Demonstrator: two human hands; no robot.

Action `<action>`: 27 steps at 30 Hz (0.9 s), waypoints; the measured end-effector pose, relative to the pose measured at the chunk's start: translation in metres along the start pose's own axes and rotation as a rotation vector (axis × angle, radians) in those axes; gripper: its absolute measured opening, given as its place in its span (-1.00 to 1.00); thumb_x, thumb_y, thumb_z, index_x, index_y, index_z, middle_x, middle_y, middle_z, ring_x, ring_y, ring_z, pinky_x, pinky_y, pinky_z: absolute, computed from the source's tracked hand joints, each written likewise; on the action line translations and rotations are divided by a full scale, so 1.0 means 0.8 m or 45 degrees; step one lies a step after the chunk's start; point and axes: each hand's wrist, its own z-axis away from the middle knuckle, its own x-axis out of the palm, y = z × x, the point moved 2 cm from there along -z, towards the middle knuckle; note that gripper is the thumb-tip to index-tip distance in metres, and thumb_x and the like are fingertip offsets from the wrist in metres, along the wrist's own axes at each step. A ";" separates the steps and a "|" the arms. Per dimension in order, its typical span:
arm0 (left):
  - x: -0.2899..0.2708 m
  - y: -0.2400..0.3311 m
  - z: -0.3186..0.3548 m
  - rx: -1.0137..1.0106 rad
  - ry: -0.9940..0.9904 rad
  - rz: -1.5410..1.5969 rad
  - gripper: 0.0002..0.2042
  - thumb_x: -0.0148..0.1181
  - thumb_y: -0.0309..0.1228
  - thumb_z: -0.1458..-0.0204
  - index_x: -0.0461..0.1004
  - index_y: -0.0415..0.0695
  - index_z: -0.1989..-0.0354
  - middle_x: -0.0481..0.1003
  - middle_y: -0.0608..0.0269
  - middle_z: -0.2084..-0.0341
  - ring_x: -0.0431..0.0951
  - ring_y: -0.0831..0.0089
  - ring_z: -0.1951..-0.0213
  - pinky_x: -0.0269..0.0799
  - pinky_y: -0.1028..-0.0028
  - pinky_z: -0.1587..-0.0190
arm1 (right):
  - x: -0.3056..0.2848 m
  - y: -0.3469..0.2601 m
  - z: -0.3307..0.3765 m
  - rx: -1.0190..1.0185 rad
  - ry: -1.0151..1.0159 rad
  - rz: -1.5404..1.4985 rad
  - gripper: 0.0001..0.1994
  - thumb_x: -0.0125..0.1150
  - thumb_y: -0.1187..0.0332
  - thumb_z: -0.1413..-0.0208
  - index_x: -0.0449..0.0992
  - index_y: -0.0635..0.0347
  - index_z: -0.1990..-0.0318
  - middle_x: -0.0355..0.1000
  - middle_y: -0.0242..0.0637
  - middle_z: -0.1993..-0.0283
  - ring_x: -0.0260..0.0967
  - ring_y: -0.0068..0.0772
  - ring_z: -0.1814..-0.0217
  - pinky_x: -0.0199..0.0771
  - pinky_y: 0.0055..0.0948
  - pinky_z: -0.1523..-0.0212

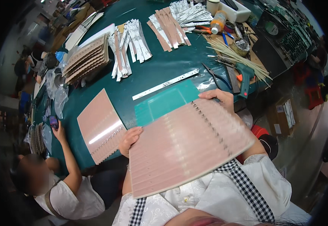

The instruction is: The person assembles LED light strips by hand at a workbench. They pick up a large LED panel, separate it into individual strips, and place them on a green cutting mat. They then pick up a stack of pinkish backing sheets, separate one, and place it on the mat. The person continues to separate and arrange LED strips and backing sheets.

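Tilted up in front of my body is a pale pink ribbed panel (171, 150), with a row of small dark marks down its right part. My left hand (129, 141) is closed on its upper left corner. Its upper right edge is gripped by my right hand (218, 98). The fingers behind the panel are hidden. Just beyond it, a green sheet (165, 101) lies on the dark green table. A narrow white strip with black markings (165, 83) rests past that sheet. To the left, a similar pink ribbed panel (102, 124) lies at the table's near edge.
Stacked brown-pink panels (86, 60) and bundled strips (133, 45) cover the far side. On the right are pliers (216, 75), a green glue gun (245, 77), thin pale sticks (243, 58) and an orange-capped bottle (218, 22). At left, another person (73, 192) holds a phone (53, 122).
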 end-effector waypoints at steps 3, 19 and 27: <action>0.013 0.006 0.001 -0.083 0.071 0.035 -0.85 0.14 -0.42 -0.10 0.40 -0.27 0.34 0.54 -0.18 0.22 0.57 0.01 0.14 0.47 0.11 0.03 | -0.001 0.002 0.006 0.181 0.041 -0.006 -0.80 0.38 0.49 0.13 0.48 0.35 0.36 0.57 -0.10 0.27 0.56 -0.31 0.23 0.56 -0.40 0.18; 0.033 -0.110 -0.131 -1.088 0.334 0.153 -0.68 0.29 -0.69 0.14 0.48 -0.34 0.14 0.57 0.18 0.24 0.55 0.47 0.20 0.44 0.49 0.08 | 0.016 0.154 -0.114 0.747 -0.335 0.314 -0.66 0.47 0.45 0.24 0.49 0.34 0.28 0.53 -0.12 0.35 0.49 -0.24 0.29 0.45 -0.38 0.24; 0.013 -0.067 -0.130 -1.133 0.277 0.386 -0.52 0.29 -0.70 0.16 0.36 -0.33 -0.02 0.51 0.10 0.12 0.54 0.35 0.13 0.44 0.39 0.01 | -0.011 0.094 -0.109 0.797 -0.271 -0.083 -0.73 0.35 0.54 0.13 0.47 0.34 0.23 0.51 -0.22 0.33 0.45 -0.52 0.28 0.44 -0.48 0.23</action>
